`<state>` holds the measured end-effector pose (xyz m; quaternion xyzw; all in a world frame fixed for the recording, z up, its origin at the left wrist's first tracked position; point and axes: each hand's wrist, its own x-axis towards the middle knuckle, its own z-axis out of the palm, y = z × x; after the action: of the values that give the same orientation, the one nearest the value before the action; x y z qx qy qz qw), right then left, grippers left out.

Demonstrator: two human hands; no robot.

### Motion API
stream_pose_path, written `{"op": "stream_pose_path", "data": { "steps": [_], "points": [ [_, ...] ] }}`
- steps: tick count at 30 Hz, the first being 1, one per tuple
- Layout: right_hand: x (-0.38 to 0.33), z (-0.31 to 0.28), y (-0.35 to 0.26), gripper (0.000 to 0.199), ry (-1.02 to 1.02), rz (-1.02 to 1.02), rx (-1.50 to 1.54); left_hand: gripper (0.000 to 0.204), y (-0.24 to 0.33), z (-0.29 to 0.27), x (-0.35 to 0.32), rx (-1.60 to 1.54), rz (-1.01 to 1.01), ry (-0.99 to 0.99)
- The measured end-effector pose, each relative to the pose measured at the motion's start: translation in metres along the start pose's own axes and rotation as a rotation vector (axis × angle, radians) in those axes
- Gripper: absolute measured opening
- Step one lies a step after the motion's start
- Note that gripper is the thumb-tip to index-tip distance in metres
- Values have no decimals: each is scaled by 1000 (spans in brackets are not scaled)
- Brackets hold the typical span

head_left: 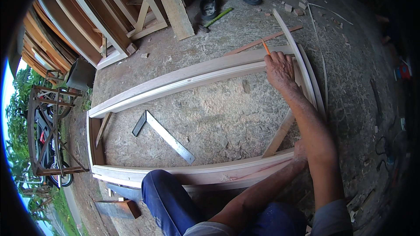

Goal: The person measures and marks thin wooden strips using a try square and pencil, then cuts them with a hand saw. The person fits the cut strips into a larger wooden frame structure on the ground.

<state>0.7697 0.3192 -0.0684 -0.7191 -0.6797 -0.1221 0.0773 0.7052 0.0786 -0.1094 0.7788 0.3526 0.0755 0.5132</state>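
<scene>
Rough floor point(350, 87) beneath a wooden frame point(183, 74), metal square point(169, 137), green-handled hammer point(219, 17) and two dark clogs point(208, 8).

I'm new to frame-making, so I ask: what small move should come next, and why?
Probably mark the long, pale wooden strip with the slim orange pencil: the right hand holds the pencil beside the strip, whose far end juts past the pale rectangular wooden frame.

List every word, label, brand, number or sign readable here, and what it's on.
None legible.
L-shaped silver metal square: any markings too small to read.
Slim orange pencil in the right hand: any print too small to read.
Pale wooden rectangular frame: no lettering visible.
</scene>
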Motion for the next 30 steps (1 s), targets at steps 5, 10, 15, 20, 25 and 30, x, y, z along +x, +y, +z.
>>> {"op": "stream_pose_path", "data": {
  "steps": [5,10,15,20,25,30],
  "points": [
    [-4,1,-2,27,-152,21,109,20,-3,18,6,75,74,27],
    [-5,-12,-22,35,-364,-84,359,17,-27,39,21,-10,100,294],
    [-18,-11,-36,31,-603,-275,386,18,-11,49,22,-101,114,330],
    [-44,26,-52,35,-168,-58,802,29,11,6,1,-113,-34,146],
    [-53,49,-76,51,20,647,1244,53,45,-29,3,-193,-132,84],
    [-50,73,-56,38,139,1024,1060,55,48,-34,4,-293,-135,120]
  ]
}}
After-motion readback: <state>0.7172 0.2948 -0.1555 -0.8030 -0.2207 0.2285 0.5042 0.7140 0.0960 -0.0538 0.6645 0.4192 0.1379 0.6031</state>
